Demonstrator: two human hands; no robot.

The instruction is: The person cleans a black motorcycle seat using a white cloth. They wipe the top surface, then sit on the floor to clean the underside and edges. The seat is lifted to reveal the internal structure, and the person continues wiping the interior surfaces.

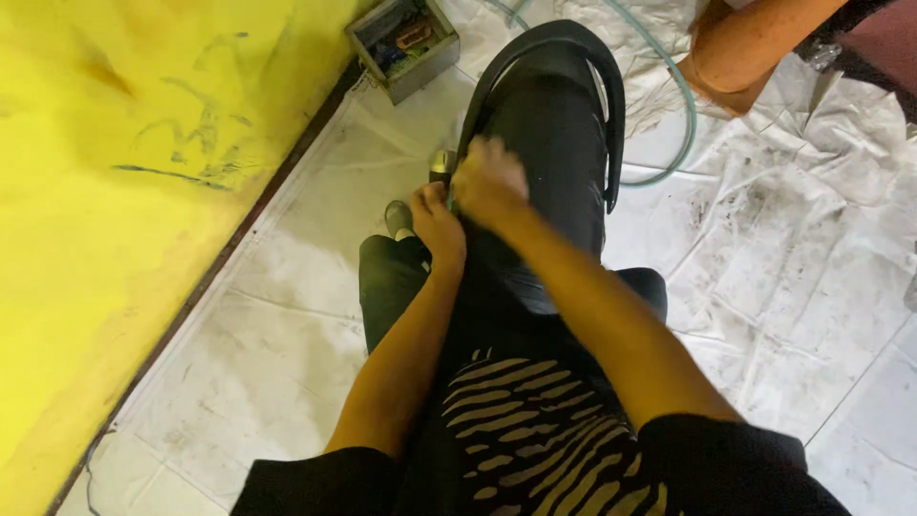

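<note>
A yellow wall point(115, 191) runs along the left, a small grey box point(403, 46) of parts sits at its foot, a green hose point(669, 115) loops over the smudged white floor sheet point(793, 258), and another person's bare leg point(755, 43) shows at the top right. A black curved panel point(559, 124) stands upright between the person's knees, in the middle of the view. The left hand point(437, 222) and right hand point(489, 180) touch each other at the panel's left edge, both curled closed on it, the right one blurred; what else they pinch cannot be told.
</note>
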